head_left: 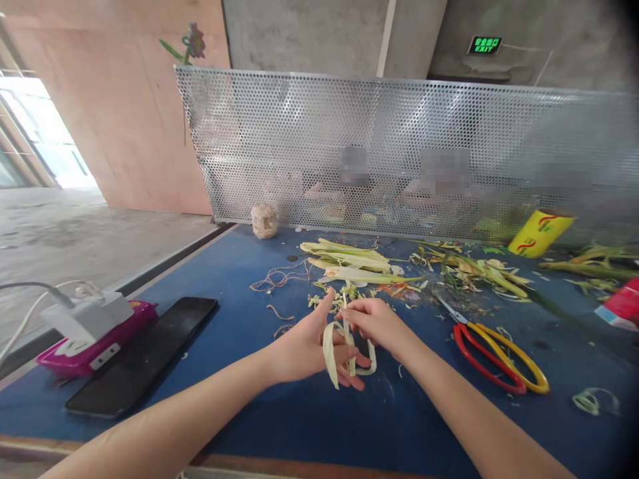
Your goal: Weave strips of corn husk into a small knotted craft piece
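A pale strip of husk [329, 354] hangs in loops around the fingers of my left hand [301, 344], whose thumb points up. My right hand [378, 324] pinches the strip's upper part between thumb and fingertips, close beside the left thumb. Just beyond both hands lie small green-white scraps [319, 297] and a pile of long pale-green husks [349, 258]. To the right, scissors [492, 356] with one red and one yellow handle lie with their blades pointing away from me. My left palm is partly hidden by the strip.
A black phone [144, 356] and a magenta power strip [97, 342] with a white charger lie at left. Thin string [282, 276] is on the blue tabletop [239, 426]. A yellow roll [540, 233] and a whitish lump [264, 221] stand before the perforated metal screen [309, 126].
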The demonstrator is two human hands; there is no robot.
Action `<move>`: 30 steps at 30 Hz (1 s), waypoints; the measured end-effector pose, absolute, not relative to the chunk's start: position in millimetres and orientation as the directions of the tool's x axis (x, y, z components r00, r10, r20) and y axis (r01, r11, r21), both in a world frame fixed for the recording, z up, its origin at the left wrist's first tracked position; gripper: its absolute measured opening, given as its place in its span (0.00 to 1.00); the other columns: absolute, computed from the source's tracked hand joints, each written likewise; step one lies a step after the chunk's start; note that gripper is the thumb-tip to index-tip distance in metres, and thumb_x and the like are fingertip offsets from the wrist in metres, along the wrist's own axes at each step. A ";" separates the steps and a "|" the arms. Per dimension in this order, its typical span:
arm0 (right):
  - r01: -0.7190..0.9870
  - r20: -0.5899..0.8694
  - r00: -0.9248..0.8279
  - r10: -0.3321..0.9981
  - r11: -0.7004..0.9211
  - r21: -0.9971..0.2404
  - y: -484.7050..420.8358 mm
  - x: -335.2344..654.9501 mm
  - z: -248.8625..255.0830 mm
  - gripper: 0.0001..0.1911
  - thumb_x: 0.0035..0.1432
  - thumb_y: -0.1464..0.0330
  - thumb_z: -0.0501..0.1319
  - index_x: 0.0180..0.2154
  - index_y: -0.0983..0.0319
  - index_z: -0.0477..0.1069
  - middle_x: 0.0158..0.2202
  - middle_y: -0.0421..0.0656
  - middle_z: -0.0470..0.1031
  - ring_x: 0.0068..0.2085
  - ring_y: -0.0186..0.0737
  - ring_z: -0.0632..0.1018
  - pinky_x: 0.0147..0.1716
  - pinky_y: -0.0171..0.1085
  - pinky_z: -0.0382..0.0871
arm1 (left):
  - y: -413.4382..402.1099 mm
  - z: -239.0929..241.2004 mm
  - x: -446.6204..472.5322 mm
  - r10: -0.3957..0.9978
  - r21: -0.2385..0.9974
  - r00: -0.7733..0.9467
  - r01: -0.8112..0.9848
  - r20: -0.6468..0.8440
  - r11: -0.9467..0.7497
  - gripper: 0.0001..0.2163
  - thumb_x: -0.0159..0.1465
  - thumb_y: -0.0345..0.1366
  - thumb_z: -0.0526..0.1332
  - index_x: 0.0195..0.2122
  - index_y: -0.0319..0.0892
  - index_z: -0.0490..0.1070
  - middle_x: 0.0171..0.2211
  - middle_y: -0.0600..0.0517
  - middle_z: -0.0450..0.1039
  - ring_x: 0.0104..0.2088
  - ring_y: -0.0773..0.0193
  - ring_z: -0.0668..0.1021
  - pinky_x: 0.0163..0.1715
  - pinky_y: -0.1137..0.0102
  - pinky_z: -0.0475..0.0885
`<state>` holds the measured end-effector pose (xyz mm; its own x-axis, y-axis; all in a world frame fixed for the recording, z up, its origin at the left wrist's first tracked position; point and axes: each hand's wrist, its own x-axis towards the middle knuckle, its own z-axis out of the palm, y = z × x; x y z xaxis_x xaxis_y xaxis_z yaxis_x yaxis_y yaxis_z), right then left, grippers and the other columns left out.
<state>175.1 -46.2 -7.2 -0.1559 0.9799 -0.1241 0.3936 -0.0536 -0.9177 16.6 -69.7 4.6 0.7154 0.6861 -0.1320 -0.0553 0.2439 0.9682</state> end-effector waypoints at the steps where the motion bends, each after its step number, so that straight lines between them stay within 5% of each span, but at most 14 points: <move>1: 0.392 -0.107 -0.133 0.985 -0.046 -0.919 -46.1 174.9 -6.9 0.09 0.49 0.64 0.57 0.24 0.64 0.68 0.18 0.36 0.63 0.16 0.26 0.59 0.15 0.29 0.49 | -69.8 4.4 16.8 0.685 0.966 0.715 -0.053 -0.141 0.254 0.52 0.55 0.33 0.63 0.56 0.48 0.10 0.29 0.51 0.77 0.27 0.61 0.80 0.27 0.70 0.73; 7: 0.284 0.075 -0.081 0.994 0.095 -0.954 -45.2 179.3 -4.0 0.12 0.51 0.64 0.54 0.34 0.64 0.71 0.24 0.40 0.67 0.20 0.29 0.62 0.16 0.29 0.52 | -67.9 1.4 16.6 0.670 0.952 0.725 -0.068 -0.158 0.298 0.52 0.53 0.36 0.64 0.58 0.47 0.13 0.30 0.48 0.77 0.28 0.59 0.80 0.28 0.67 0.73; 13: 0.099 0.284 -0.214 0.935 0.310 -0.945 -54.0 185.2 6.5 0.15 0.55 0.65 0.54 0.43 0.59 0.72 0.31 0.42 0.71 0.19 0.27 0.60 0.18 0.31 0.55 | -63.9 4.5 15.1 0.696 0.905 0.668 -0.079 -0.263 0.418 0.50 0.55 0.32 0.63 0.59 0.43 0.15 0.31 0.44 0.77 0.29 0.54 0.80 0.32 0.61 0.73; 21: 0.335 0.489 -0.477 0.730 0.665 -0.667 -66.2 185.4 14.9 0.12 0.58 0.72 0.52 0.40 0.60 0.73 0.31 0.42 0.69 0.33 0.35 0.70 0.30 0.33 0.65 | -60.3 6.7 14.1 0.750 0.867 0.580 -0.144 -0.317 0.478 0.50 0.52 0.31 0.65 0.61 0.40 0.22 0.31 0.43 0.77 0.31 0.52 0.80 0.34 0.61 0.74; 30: 0.322 0.447 -0.476 0.758 0.623 -0.713 -62.7 187.0 10.5 0.06 0.57 0.74 0.53 0.30 0.61 0.68 0.30 0.41 0.68 0.28 0.32 0.72 0.28 0.32 0.67 | -58.4 7.3 15.4 0.795 0.867 0.522 -0.189 -0.309 0.461 0.51 0.50 0.31 0.67 0.61 0.39 0.24 0.28 0.44 0.77 0.27 0.54 0.80 0.30 0.63 0.75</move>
